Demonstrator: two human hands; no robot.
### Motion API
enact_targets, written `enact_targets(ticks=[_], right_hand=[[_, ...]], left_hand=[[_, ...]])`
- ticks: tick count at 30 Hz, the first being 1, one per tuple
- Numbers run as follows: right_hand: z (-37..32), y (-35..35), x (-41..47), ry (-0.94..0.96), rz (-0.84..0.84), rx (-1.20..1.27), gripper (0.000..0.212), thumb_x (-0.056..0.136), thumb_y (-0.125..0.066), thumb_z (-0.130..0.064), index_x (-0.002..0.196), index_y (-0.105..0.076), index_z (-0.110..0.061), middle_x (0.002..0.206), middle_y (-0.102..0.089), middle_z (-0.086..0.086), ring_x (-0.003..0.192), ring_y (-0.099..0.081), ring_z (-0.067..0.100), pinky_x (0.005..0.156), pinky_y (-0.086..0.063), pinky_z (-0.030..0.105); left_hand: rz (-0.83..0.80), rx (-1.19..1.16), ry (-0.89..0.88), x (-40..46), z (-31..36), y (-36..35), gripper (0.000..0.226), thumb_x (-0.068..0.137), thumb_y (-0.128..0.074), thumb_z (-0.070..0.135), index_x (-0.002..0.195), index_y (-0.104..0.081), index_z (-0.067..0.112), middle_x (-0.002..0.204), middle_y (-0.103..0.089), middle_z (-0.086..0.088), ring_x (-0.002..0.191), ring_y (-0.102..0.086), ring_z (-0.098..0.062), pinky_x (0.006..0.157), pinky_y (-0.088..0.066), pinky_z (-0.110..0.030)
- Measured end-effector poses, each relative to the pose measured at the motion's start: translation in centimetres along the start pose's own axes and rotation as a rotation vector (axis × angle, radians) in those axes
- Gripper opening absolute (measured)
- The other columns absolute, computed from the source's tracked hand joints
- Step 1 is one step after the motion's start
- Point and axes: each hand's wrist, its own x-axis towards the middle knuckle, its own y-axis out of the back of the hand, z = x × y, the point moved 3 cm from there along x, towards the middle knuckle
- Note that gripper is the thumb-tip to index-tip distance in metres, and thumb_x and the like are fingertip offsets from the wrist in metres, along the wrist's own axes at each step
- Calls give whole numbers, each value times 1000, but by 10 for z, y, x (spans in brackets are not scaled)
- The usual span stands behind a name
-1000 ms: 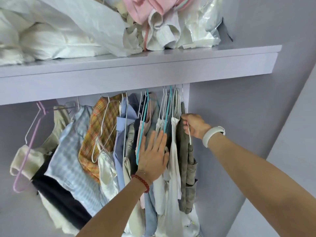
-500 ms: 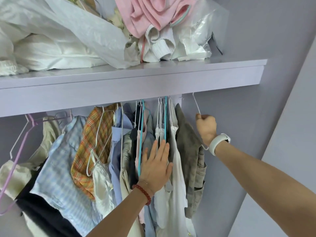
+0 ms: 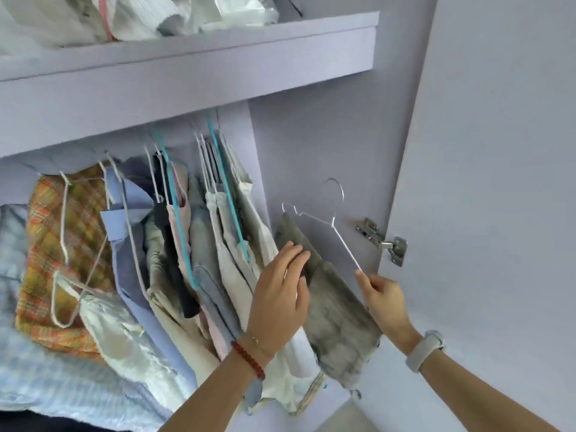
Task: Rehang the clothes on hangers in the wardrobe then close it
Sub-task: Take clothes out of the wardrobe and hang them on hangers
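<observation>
— Premises type?
— Domestic: a bedroom wardrobe (image 3: 336,145), lilac panels throughout.
— Evidence?
— Mixed household clothes (image 3: 193,251) hang packed on wire hangers (image 3: 65,232) from 9 to 12 o'clock. A shelf (image 3: 218,45) at 12 o'clock carries bagged linen (image 3: 131,17). A hinge (image 3: 381,241) at 3 o'clock joins the open door (image 3: 498,182) to the carcass.

Clothes (image 3: 218,244) hanging under shelf (image 3: 187,73), hinge (image 3: 381,241) right, hanger (image 3: 327,226) seemingly between

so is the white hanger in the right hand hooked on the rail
No, the white hanger hangs free of the rail, pinched by the right hand.
</observation>
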Motion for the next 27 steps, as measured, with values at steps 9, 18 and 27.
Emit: enact_targets(ticks=[9, 18, 27], right_hand=[[116, 112, -135, -315, -36, -381, 56, 89, -53, -37, 42, -26, -20, 39, -28, -6, 44, -28, 11, 48, -26, 25], [143, 207, -324, -555, 335, -478, 49, 87, -58, -33, 47, -35, -17, 47, -37, 6, 49, -34, 20, 52, -32, 32], [137, 219, -487, -784, 756, -573, 31, 85, -64, -24, 59, -58, -8, 48, -42, -11, 43, -36, 6, 45, -29, 22]], left_hand=[[-627, -205, 50, -61, 44, -126, 53, 94, -48, 20, 141, -29, 4, 149, -27, -17, 140, -22, -30, 113, -22, -40], [-1003, -421, -501, -139, 193, -190, 49, 94, -28, 40, 129, -49, 13, 132, -52, -4, 126, -44, -21, 104, -27, -48], [-1110, -820, -687, -211, 321, -176, 14, 91, -55, 20, 85, -59, 7, 80, -47, 2, 67, -51, -20, 61, -39, -29]])
